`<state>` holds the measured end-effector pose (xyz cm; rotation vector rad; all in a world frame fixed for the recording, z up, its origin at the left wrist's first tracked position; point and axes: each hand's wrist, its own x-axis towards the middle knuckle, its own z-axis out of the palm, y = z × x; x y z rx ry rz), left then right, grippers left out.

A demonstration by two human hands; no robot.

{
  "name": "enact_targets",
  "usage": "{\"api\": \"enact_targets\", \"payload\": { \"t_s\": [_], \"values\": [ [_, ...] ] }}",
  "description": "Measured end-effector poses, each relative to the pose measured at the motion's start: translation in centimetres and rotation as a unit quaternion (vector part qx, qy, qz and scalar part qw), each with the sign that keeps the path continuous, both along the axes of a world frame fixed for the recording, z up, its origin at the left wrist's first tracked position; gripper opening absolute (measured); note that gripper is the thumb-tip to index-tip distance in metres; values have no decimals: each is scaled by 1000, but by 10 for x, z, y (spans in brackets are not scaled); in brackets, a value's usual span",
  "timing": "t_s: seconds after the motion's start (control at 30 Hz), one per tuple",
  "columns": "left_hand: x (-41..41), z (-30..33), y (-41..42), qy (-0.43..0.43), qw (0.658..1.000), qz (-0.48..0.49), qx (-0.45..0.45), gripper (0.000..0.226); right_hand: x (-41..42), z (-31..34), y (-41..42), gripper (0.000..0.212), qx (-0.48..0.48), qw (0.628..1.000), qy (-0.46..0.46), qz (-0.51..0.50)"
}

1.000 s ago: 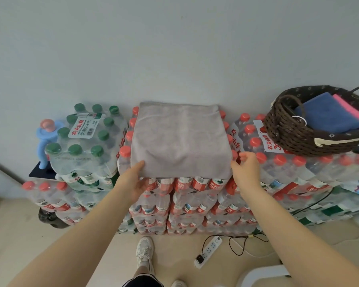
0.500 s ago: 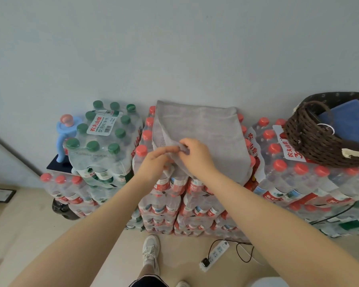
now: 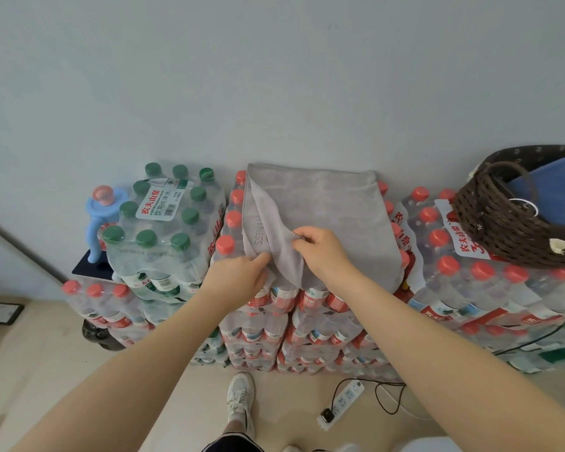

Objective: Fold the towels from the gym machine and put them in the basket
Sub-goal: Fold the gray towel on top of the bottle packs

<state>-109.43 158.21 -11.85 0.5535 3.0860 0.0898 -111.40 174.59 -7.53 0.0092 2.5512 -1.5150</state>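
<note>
**Fold line runs away from me, basket off to my right**

The grey microfibre towel (image 3: 336,220) lies flat on top of the stacked shrink-wrapped packs of red-capped water bottles (image 3: 307,321), against the wall, its near edge hanging slightly over the stack's front edge. My left hand (image 3: 238,277) pinches the towel's near-left corner at the stack's front edge. My right hand (image 3: 323,252) pinches the free edge of the flap lifted from the left side, just above and right of my left hand. The crease I judge I'm making runs from the front edge towards the wall, so the flap must travel rightwards across the towel. The right hand is nearer that side. The dark brown woven basket (image 3: 509,236), already holding a blue folded cloth (image 3: 548,190), sits on the packs well to the right.
</note>
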Motion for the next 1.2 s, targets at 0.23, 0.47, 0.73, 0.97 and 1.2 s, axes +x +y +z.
{"api": "enact_targets", "payload": {
  "t_s": [0.23,0.47,0.73,0.97,1.2],
  "values": [
    [9,-7,-18,-97,927,223,286,49,9,0,-12,25,36,998,9,55],
    [19,-9,-7,-206,678,320,629,39,20,-7,-29,41,202,942,-28,266],
    [23,-16,-1,-315,600,334,656,33,31,-30,40,20,238,964,95,65],
    [27,8,4,-257,553,309,730,9,42,-21,13,52,323,915,195,145],
    [31,24,4,-240,490,309,779,21,46,-34,7,50,384,872,289,96]
  ]
}}
